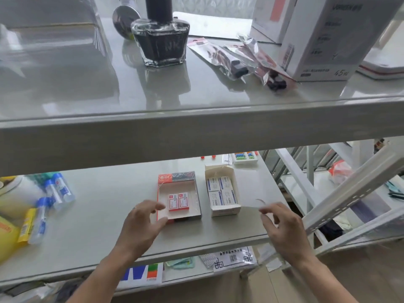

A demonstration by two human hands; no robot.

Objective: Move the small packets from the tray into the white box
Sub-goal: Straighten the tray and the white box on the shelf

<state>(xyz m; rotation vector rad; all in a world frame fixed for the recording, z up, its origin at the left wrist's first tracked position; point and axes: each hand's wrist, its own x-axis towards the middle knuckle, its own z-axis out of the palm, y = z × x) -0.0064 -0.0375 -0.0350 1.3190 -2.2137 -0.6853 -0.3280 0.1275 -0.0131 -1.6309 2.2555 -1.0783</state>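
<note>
Two small red-and-white packets [178, 201] lie side by side, touching, flat on the floor of the tray [162, 189], a shallow open carton with an orange left wall and a dark far flap. At 3 o'clock from the tray, just beside it but apart, stands the white box [225, 212] with its lid flap folded back at 12 o'clock; four white packets with blue print [222, 191] fill it in two rows.

The left hand [142, 224] is at 7 o'clock from the tray, fingers spread and curved, the thumb tip at the near left corner of the tray and the forefinger above its left wall; it grips nothing. The right hand [282, 228] is at 4 o'clock from the white box, its fingertips pinching a thin clear film [260, 202] that is hard to make out.

All this rests on the pale middle shelf [105, 215]. At 9 o'clock lie blue-capped glue bottles [58, 191]. On the upper shelf [196, 125], at 12 o'clock, stands a dark ink bottle [160, 40].
</note>
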